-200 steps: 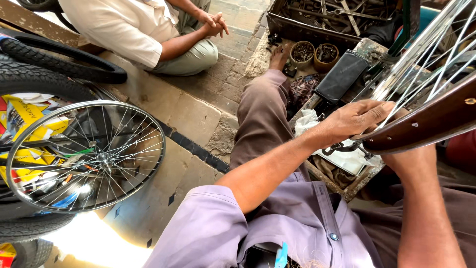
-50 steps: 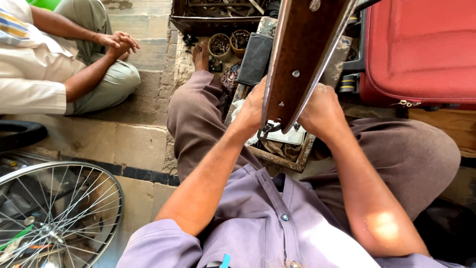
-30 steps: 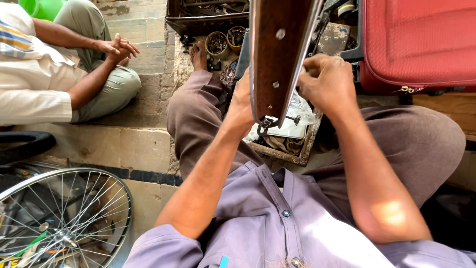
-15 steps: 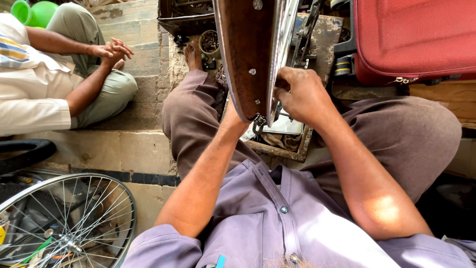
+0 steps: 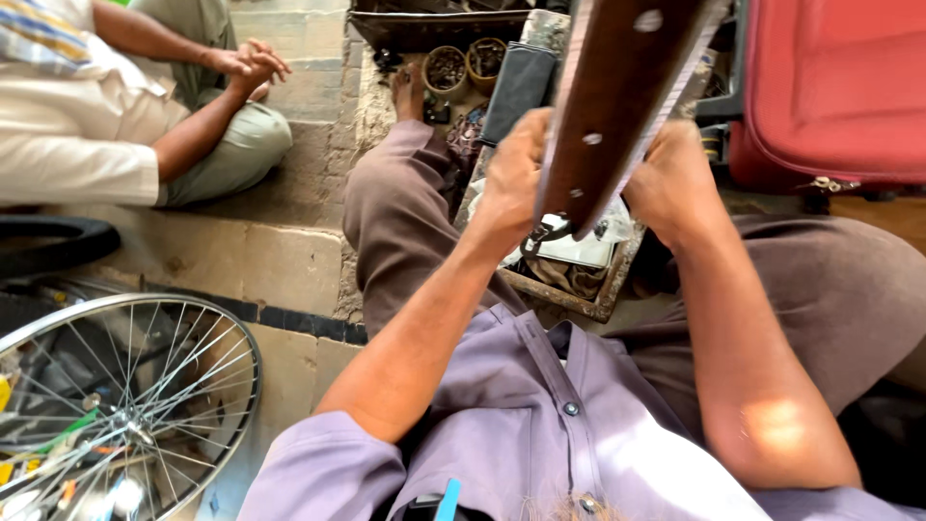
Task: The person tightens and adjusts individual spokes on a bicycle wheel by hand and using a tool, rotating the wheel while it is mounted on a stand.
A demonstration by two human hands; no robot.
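The left hand [image 5: 509, 183] is closed around the left edge of a brown wheel rim [image 5: 617, 106], fingers curled over it and hidden behind. The right hand [image 5: 672, 178] grips the rim's right edge the same way, knuckles toward the camera. The rim stands up between the two hands at about 12 o'clock from the person's chest, tilted so its top leans toward 1 o'clock and runs out of view. Three pale holes show along its brown inner face. At its lower end a small metal fitting [image 5: 542, 234] hangs just beside the left wrist.

Both forearms stretch forward from the purple shirt [image 5: 540, 425], elbows bent and spread, wrists close together on either side of the rim. The knees in brown trousers open to each side.

Under the hands lies a wooden tray [image 5: 569, 289] with rags and paper in it. At 12 o'clock, past a bare foot [image 5: 409, 92], stand two round tins [image 5: 465, 66] of small parts beside a dark flat pouch [image 5: 519, 85]. A red case [image 5: 834, 87] sits at 2 o'clock. One spoked bicycle wheel [image 5: 125, 405] lies at 8 o'clock, and one black tyre [image 5: 53, 246] at 9 o'clock. Another person [image 5: 106, 116] sits at 10 o'clock with hands clasped over a knee.
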